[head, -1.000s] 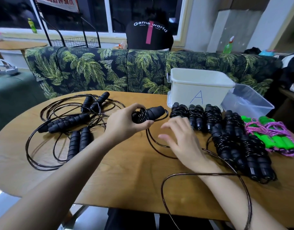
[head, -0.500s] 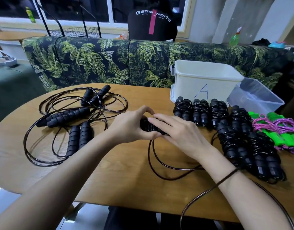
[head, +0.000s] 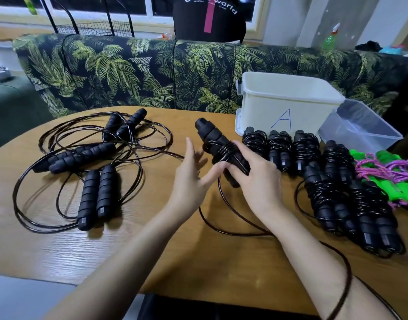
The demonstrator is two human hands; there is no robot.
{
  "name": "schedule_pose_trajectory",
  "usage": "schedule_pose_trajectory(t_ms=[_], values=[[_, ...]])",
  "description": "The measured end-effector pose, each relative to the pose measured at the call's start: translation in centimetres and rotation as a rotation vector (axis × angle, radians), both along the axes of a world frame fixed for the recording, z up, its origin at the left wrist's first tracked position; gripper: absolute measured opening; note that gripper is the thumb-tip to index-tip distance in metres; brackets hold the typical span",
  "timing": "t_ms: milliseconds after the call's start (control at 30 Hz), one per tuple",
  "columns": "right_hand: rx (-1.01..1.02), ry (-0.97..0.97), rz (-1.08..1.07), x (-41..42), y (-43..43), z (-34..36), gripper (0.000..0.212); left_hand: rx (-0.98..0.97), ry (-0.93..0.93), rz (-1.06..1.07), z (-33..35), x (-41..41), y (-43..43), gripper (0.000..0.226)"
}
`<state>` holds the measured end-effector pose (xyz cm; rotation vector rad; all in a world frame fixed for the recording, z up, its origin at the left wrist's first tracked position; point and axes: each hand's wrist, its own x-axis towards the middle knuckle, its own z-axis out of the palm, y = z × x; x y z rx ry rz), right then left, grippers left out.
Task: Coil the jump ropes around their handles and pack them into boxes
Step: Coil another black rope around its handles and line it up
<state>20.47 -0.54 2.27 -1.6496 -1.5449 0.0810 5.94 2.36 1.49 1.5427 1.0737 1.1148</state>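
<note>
Head view, black handles (head: 212,139) held up over the surface (head: 152,250) by the right hand (head: 260,181), fingers curled round them, some rope (head: 226,150) wound on, left hand (head: 191,179) spread just beside, wrapped ropes (head: 304,148) laid by the white box (head: 279,105), loose ropes (head: 92,162) spread at the left.

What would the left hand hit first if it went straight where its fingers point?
Probably nothing on the table: the left hand points past the held handles toward the sofa; depth unclear.
</note>
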Motion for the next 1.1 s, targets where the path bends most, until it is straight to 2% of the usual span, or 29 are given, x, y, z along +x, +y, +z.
schedule_pose_trajectory(t_ms=[67,133,200,300,367,433,467,600,767,900,967,1100], values=[[-0.078,0.092,0.036,-0.2,-0.3,-0.2,0.052,0.085,0.003,-0.002,-0.7,0.1,0.4,0.082],[-0.138,0.164,0.099,-0.2,-0.5,-0.6,0.065,0.108,0.004,0.001,-1.1,0.0,0.9,0.066],[-0.208,0.183,0.199,0.1,-0.7,-0.9,0.076,0.067,-0.012,0.015,-1.3,-0.4,1.3,0.074],[-0.322,0.081,0.332,0.4,-1.1,-1.2,0.076,0.051,-0.01,0.037,-1.2,-0.8,1.7,0.093],[-0.344,-0.028,0.358,0.5,-1.4,-1.3,0.072,0.055,0.005,0.047,-1.2,-0.8,1.8,0.096],[-0.302,-0.115,0.334,0.8,-1.2,-1.6,0.065,0.071,0.035,0.043,-1.4,-0.6,1.9,0.097],[-0.281,-0.091,0.348,0.8,-1.1,-1.8,0.061,0.076,0.05,0.041,-1.5,-0.5,1.9,0.097],[-0.182,0.211,0.391,0.4,-0.8,-3.0,0.05,0.081,0.104,-0.018,-1.7,-0.2,1.8,0.096],[-0.096,0.265,0.309,0.6,-0.8,-3.7,0.057,0.077,0.161,-0.202,-2.3,0.3,1.2,0.099],[-0.065,0.312,0.273,0.8,-0.7,-3.3,0.057,0.067,0.16,-0.203,-2.3,0.5,0.1,0.102],[-0.048,0.329,0.255,0.9,-0.6,-3.0,0.056,0.018,0.121,-0.108,-2.1,0.6,-0.3,0.094],[-0.016,0.335,0.218,0.2,0.1,-2.5,0.055,0.104,0.18,0.046,-1.2,0.6,0.1,0.057]])
